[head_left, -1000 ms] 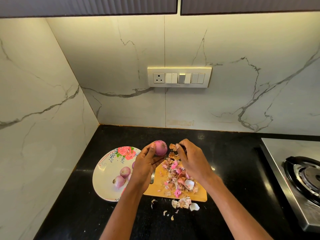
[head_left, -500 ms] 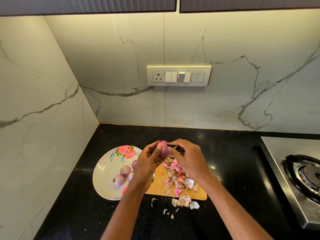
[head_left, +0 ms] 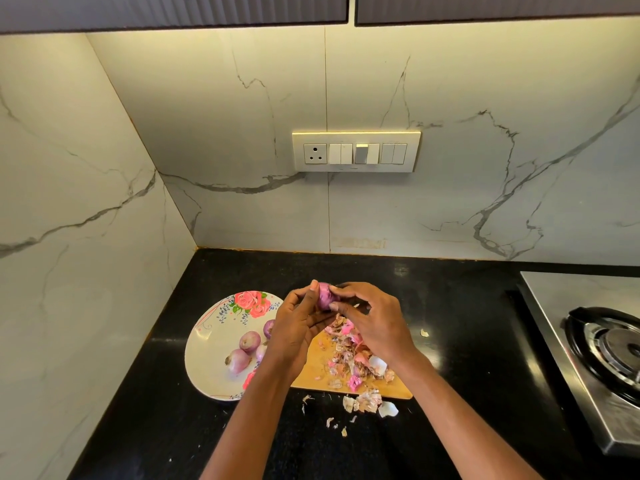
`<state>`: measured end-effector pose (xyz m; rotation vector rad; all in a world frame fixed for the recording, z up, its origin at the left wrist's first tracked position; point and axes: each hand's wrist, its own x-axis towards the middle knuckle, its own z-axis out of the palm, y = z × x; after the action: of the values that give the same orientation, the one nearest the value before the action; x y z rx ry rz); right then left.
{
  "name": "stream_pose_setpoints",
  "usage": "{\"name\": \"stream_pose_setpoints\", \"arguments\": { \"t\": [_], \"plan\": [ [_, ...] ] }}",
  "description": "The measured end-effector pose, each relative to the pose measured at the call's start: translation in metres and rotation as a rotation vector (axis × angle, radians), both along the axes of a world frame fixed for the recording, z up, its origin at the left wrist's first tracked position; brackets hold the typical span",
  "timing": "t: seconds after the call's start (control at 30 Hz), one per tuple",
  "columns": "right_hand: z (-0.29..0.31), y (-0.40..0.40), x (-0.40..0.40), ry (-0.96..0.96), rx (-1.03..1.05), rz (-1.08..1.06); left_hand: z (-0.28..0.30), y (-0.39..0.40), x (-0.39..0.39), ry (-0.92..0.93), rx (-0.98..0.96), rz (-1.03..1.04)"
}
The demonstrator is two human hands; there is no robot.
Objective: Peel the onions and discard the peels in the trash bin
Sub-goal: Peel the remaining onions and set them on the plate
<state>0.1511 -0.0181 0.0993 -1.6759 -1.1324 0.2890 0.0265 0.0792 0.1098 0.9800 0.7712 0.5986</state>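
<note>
A small purple onion [head_left: 325, 295] is held above the far end of the wooden cutting board [head_left: 313, 367]. My left hand [head_left: 297, 327] cradles it from the left, thumb up along its side. My right hand [head_left: 372, 322] pinches the onion's right side with its fingertips. A heap of pink and brown peels [head_left: 353, 356] lies on the board, partly under my right hand. Several more onions [head_left: 244, 349] rest on the floral white plate [head_left: 207, 344] to the left. No trash bin is in view.
Loose peel scraps [head_left: 367, 403] lie on the black counter [head_left: 460, 341] in front of the board, with one bit [head_left: 424, 333] to the right. A steel gas stove [head_left: 602, 344] fills the right edge. Marble walls close the corner behind and left.
My right hand has closed in from beside the onion and now pinches it. Both hands have dropped slightly toward the board, with the onion turned between them.
</note>
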Motion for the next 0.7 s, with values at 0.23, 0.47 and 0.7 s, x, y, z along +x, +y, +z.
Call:
{"name": "stream_pose_setpoints", "arguments": {
  "t": [0.23, 0.47, 0.7],
  "plan": [
    [0.0052, 0.0009, 0.0015, 0.074, -0.056, 0.045, 0.0016, 0.0012, 0.0008, -0.008, -0.014, 0.001],
    [0.0021, 0.0045, -0.0018, 0.221, -0.020, 0.042, 0.0007, -0.0034, 0.0025, -0.006, 0.047, -0.003],
    [-0.0030, 0.0083, -0.0027, 0.348, -0.032, 0.024, -0.0060, -0.0047, 0.0028, 0.022, 0.051, 0.028]
  ]
}}
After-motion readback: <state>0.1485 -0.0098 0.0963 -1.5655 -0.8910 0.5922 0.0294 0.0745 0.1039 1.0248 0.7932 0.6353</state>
